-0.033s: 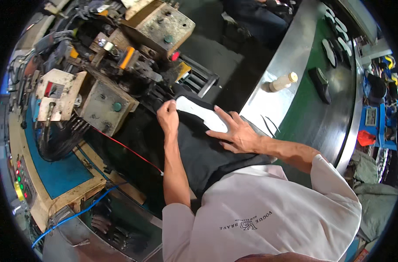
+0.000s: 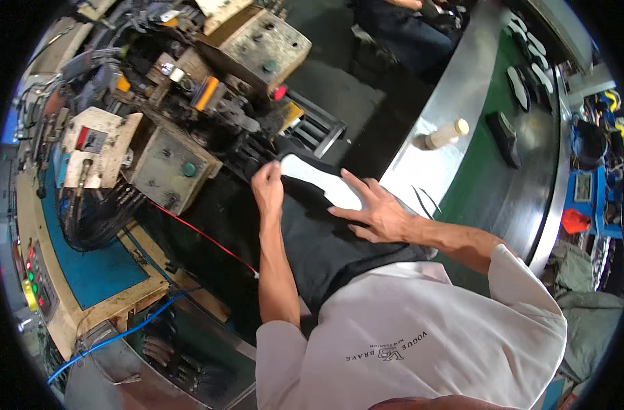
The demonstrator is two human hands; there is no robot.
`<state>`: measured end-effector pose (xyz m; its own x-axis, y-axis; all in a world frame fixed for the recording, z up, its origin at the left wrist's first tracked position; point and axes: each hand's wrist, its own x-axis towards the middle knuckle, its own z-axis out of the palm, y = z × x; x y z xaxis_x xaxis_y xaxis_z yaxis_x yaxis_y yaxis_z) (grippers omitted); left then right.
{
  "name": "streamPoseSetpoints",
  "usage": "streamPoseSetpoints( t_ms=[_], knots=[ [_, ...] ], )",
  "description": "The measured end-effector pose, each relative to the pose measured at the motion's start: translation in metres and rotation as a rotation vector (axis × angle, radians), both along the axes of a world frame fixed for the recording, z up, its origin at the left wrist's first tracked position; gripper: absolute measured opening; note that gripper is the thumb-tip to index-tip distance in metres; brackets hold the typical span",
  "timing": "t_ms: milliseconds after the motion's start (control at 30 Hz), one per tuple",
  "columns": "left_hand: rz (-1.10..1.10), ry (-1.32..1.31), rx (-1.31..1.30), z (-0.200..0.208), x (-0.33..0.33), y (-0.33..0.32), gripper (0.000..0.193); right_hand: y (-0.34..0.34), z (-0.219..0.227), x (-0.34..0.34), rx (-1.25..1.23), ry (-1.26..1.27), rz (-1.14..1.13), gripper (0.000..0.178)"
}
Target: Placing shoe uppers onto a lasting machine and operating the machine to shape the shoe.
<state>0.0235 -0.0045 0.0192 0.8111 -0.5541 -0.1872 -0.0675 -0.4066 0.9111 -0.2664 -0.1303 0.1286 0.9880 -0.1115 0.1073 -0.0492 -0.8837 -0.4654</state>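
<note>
A black shoe upper [image 2: 310, 160] lies over my dark-clad lap with its long white insole board [image 2: 316, 179] facing up. My left hand [image 2: 267, 184] is closed on the end beside the machine, fingertips pinching the edge. Around the opposite end, my right hand [image 2: 380, 215] grips with fingers spread along the board's sides. Both hands touch the shoe upper, and parts of its underside and of the right palm's contact are hidden.
Left stands a grimy machine [image 2: 216, 102] with control boxes, hoses and a red button. A metal-edged green conveyor [image 2: 462, 179] on the right carries several shoes and a pale bottle [image 2: 443, 135]. A blue hose [image 2: 120, 335] crosses the lower left. Another person [image 2: 404, 34] sits beyond.
</note>
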Motion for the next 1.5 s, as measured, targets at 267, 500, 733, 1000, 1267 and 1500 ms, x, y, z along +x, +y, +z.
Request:
streamPoseSetpoints(
  t_ms=[267, 500, 733, 1000, 1267, 1500],
  knots=[
    [-0.064, -0.479, 0.188, -0.046, -0.025, 0.012, 0.038, -0.052, 0.097, 0.079, -0.004, -0.236, -0.054, 0.06],
    [-0.053, -0.787, 0.01, -0.08, 0.068, -0.096, 0.042, -0.094, 0.141, 0.288, -0.162, -0.445, 0.012, 0.063],
    [-0.205, -0.361, 0.266, -0.104, 0.104, -0.109, 0.033, -0.101, 0.109, 0.388, -0.202, -0.383, -0.015, 0.068],
    [-0.106, -0.353, 0.288, -0.048, 0.057, -0.024, 0.05, -0.078, 0.066, 0.383, -0.192, -0.463, -0.134, 0.068],
    [-0.122, -0.425, 0.489, -0.048, 0.017, 0.006, 0.043, -0.077, 0.097, 0.395, -0.092, -0.28, -0.18, 0.066],
    [-0.179, -0.377, 0.211, -0.098, 0.079, -0.021, 0.071, -0.054, 0.075, 0.378, -0.126, -0.378, -0.056, 0.08]
  ],
)
